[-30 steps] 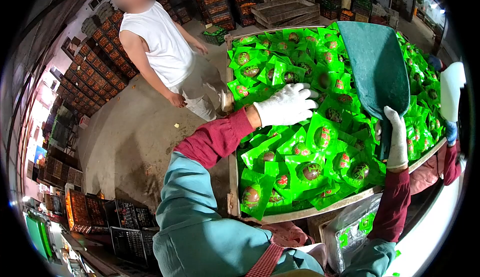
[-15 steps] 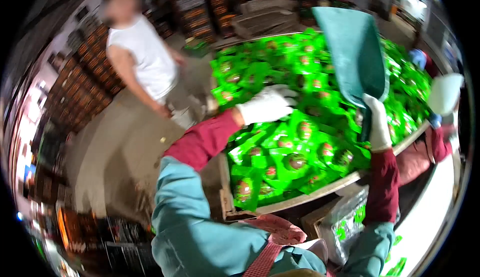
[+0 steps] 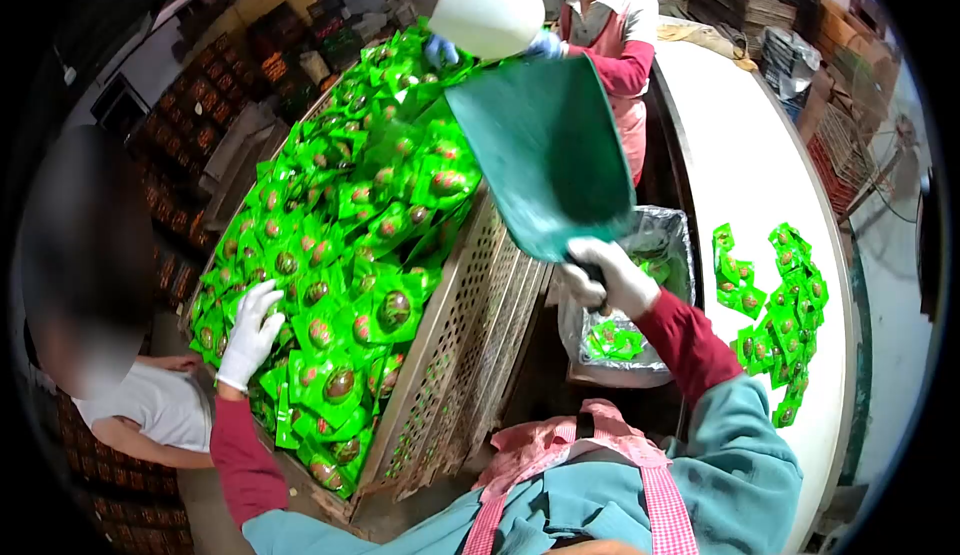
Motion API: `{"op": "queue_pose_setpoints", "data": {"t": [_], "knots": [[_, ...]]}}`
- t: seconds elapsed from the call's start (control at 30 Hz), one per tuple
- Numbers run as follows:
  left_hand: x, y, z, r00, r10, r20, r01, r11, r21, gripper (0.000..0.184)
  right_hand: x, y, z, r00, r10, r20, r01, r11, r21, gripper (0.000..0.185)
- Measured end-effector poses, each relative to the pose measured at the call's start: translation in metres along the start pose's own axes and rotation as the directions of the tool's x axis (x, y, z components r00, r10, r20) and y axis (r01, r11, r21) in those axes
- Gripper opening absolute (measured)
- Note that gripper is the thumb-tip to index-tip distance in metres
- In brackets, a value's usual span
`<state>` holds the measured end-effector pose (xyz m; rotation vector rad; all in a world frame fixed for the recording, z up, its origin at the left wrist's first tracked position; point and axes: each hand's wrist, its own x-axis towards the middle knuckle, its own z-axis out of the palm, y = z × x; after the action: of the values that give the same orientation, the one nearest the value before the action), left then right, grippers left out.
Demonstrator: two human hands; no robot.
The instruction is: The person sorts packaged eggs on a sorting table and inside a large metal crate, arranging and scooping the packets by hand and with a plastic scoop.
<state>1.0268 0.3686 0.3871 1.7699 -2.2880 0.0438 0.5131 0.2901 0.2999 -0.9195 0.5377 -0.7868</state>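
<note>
My right hand [image 3: 615,277], in a white glove, is wrapped round the handle of a large green scoop [image 3: 550,145]. The scoop's broad pan is raised beside the bin's right side, and I see no packets in it. My left hand [image 3: 250,335], also gloved in white, has its fingers stretched out at the bin's left edge, against the heap of shiny green packets [image 3: 340,285]. Each packet has a round, brownish printed spot or window. The heap fills a bin with a perforated wall [image 3: 455,355].
Right of the bin stands a plastic-lined box [image 3: 640,373] with some green packets. Beyond it runs a long white table [image 3: 690,85] with packets spread on it [image 3: 790,305]. A co-worker [image 3: 625,65] holds a white scoop [image 3: 490,5]; another person [image 3: 150,405] stands at the left.
My view has swung right, bringing the white table and lined box into full view. The green scoop now sits by the bin's right side. My left hand is at the bin's left edge.
</note>
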Motion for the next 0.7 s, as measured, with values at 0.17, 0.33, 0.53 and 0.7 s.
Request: {"op": "queue_pose_setpoints", "data": {"t": [0.17, 0.33, 0.53, 0.7], "knots": [[0.025, 0.084, -0.016, 0.996, 0.092, 0.0, -0.092, 0.996, 0.003, 0.036, -0.106, 0.067, -0.084, 0.814, 0.145, -0.563, -0.023, 0.976, 0.217, 0.038], [0.053, 0.156, -0.009, 0.959, 0.261, 0.112, -0.263, 0.965, 0.01, 0.041, -0.188, 0.134, -0.148, 0.343, -0.283, -0.896, 0.063, 0.958, -0.278, 0.022], [0.089, 0.226, -0.004, 0.874, 0.485, 0.0, -0.485, 0.874, -0.003, 0.043, -0.237, 0.239, -0.252, -0.031, -0.49, -0.871, -0.079, 0.87, -0.487, 0.058], [0.106, 0.262, 0.006, 0.732, 0.67, 0.122, -0.653, 0.742, -0.153, 0.04, -0.246, 0.228, -0.232, 0.08, -0.059, -0.995, -0.039, 0.997, -0.062, 0.042]]}}
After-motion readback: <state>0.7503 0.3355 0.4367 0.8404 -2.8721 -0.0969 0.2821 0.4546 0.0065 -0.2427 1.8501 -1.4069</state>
